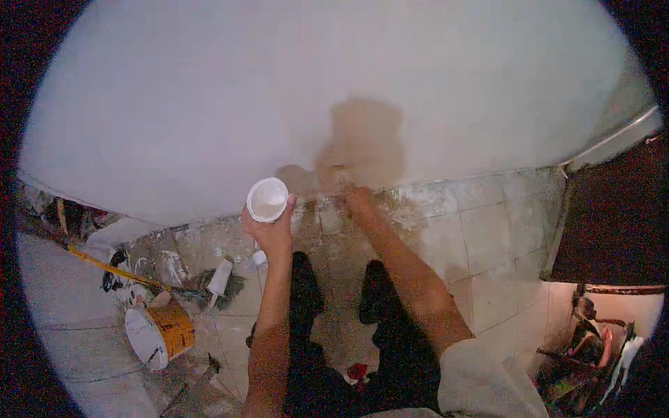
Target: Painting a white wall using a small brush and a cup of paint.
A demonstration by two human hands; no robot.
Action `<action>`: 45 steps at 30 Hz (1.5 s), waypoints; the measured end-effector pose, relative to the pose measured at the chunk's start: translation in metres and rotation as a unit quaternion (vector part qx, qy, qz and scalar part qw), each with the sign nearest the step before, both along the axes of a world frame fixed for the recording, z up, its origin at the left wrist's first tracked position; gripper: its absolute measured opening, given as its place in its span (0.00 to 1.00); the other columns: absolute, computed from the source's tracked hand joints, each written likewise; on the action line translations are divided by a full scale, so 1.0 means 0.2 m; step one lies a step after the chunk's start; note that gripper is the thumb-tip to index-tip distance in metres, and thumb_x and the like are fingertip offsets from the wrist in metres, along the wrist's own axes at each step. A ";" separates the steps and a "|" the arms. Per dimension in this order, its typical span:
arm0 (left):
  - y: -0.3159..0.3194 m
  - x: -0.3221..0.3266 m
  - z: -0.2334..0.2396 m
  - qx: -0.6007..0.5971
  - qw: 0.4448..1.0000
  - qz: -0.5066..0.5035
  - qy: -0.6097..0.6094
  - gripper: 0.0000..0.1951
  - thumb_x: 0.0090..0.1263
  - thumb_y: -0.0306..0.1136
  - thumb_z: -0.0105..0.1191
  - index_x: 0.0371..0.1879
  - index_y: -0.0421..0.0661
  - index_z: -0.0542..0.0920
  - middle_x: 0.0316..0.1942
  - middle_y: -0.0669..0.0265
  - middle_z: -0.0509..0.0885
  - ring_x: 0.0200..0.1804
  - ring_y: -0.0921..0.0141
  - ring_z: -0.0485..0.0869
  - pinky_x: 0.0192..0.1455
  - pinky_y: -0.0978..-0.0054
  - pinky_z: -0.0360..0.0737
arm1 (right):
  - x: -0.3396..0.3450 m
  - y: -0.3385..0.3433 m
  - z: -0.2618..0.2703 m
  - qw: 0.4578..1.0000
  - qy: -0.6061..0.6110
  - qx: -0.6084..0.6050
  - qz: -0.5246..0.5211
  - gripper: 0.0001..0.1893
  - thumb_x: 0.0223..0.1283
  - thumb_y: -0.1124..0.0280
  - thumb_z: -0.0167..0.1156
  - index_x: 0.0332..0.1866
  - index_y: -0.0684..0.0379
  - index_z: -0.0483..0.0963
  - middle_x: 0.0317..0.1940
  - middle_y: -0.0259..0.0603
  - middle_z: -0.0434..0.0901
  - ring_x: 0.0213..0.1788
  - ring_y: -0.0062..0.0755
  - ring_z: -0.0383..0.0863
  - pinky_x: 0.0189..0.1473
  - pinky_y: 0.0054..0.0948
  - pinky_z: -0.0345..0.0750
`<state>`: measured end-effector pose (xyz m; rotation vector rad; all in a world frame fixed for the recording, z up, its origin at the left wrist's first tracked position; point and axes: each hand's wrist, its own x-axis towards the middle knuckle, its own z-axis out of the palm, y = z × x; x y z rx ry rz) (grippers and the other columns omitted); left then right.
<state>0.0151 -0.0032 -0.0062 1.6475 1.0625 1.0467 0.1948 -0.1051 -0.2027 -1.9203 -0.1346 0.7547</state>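
My left hand (267, 230) is wrapped around a white cup (265, 205), held upright just in front of the white wall (219, 94). Pale matter, like paint or filler, lies inside the cup. Low on the wall, near its joint with the tiled floor, is my right hand (358, 201). Its fingers are blurred and lie in shadow, close to a small brownish shape that may be a tool. Whether they grip it cannot be made out. My two shadows of head and hands fall on the wall above.
On the left stand or lie an orange and white plastic bucket (172, 332), a white paint roller (220, 276) and a yellow pole (112, 267). Pale smears mark the floor tiles (486, 219). A dark panel (609, 219) is at right; below it appears a seated person (588, 334).
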 end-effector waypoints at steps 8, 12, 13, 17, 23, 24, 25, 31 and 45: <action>-0.15 0.03 0.03 0.071 0.996 -0.045 -0.018 0.38 0.43 0.40 0.77 0.52 0.37 0.71 0.48 0.57 0.74 0.56 0.60 0.71 0.62 0.61 0.65 | 0.27 -0.46 0.11 0.958 0.038 0.155 -0.237 0.17 0.70 0.61 0.45 0.37 0.63 0.77 0.16 0.38 0.71 0.11 0.31 0.63 0.13 0.35 0.62; -0.16 0.04 0.01 0.116 0.990 -0.017 0.084 0.39 0.43 0.40 0.77 0.53 0.38 0.70 0.48 0.57 0.74 0.57 0.61 0.71 0.63 0.62 0.65 | 0.36 -0.61 -0.03 0.940 -0.264 0.028 -0.216 0.12 0.67 0.66 0.49 0.42 0.63 0.77 0.19 0.38 0.75 0.11 0.31 0.67 0.12 0.30 0.63; -0.15 0.05 -0.01 0.079 0.996 -0.035 0.035 0.40 0.43 0.41 0.77 0.54 0.38 0.70 0.49 0.57 0.74 0.56 0.61 0.72 0.62 0.62 0.65 | 0.36 -0.64 -0.07 0.941 -0.284 -0.136 -0.128 0.11 0.64 0.68 0.51 0.41 0.61 0.78 0.21 0.40 0.77 0.14 0.32 0.72 0.15 0.31 0.67; -0.15 0.07 -0.07 0.006 1.000 -0.020 -0.018 0.41 0.43 0.42 0.78 0.54 0.37 0.69 0.51 0.57 0.74 0.55 0.61 0.73 0.61 0.61 0.67 | 0.32 -0.57 -0.15 0.906 -0.292 -0.305 -0.009 0.10 0.61 0.69 0.53 0.40 0.60 0.79 0.23 0.41 0.79 0.18 0.34 0.76 0.19 0.32 0.72; -0.15 0.09 -0.09 0.018 0.999 -0.029 -0.014 0.40 0.44 0.42 0.77 0.55 0.39 0.69 0.52 0.57 0.74 0.56 0.60 0.73 0.62 0.61 0.67 | 0.01 -0.20 -0.17 0.964 -0.239 -0.108 0.033 0.10 0.61 0.69 0.53 0.40 0.60 0.79 0.24 0.43 0.79 0.21 0.36 0.77 0.21 0.34 0.72; -0.15 0.10 -0.09 0.017 0.999 -0.029 -0.009 0.40 0.44 0.42 0.77 0.55 0.39 0.69 0.52 0.57 0.74 0.56 0.60 0.73 0.62 0.61 0.67 | -0.04 -0.15 -0.17 0.969 -0.226 -0.085 0.056 0.10 0.61 0.69 0.53 0.40 0.60 0.79 0.25 0.43 0.79 0.21 0.37 0.77 0.22 0.35 0.72; -0.16 0.10 -0.09 -0.002 0.999 -0.032 -0.014 0.40 0.44 0.41 0.77 0.55 0.39 0.69 0.52 0.56 0.74 0.56 0.60 0.73 0.62 0.61 0.67 | -0.08 -0.10 -0.17 0.972 -0.212 -0.067 0.080 0.10 0.61 0.69 0.53 0.40 0.61 0.79 0.25 0.44 0.79 0.21 0.37 0.77 0.22 0.35 0.72; -0.15 0.10 -0.08 -0.005 0.999 -0.037 0.015 0.35 0.45 0.37 0.76 0.51 0.38 0.72 0.48 0.56 0.78 0.52 0.62 0.77 0.58 0.62 0.71 | -0.07 -0.10 -0.18 0.973 -0.204 -0.052 0.099 0.10 0.61 0.68 0.52 0.40 0.61 0.79 0.26 0.45 0.79 0.24 0.40 0.77 0.25 0.37 0.72; -0.15 0.12 -0.13 0.037 0.998 -0.034 -0.024 0.35 0.45 0.39 0.77 0.51 0.37 0.73 0.48 0.57 0.79 0.50 0.63 0.78 0.57 0.65 0.74 | 0.21 -0.37 -0.22 0.967 -0.215 -0.133 -0.024 0.11 0.61 0.68 0.51 0.41 0.62 0.78 0.30 0.49 0.79 0.29 0.45 0.78 0.31 0.41 0.73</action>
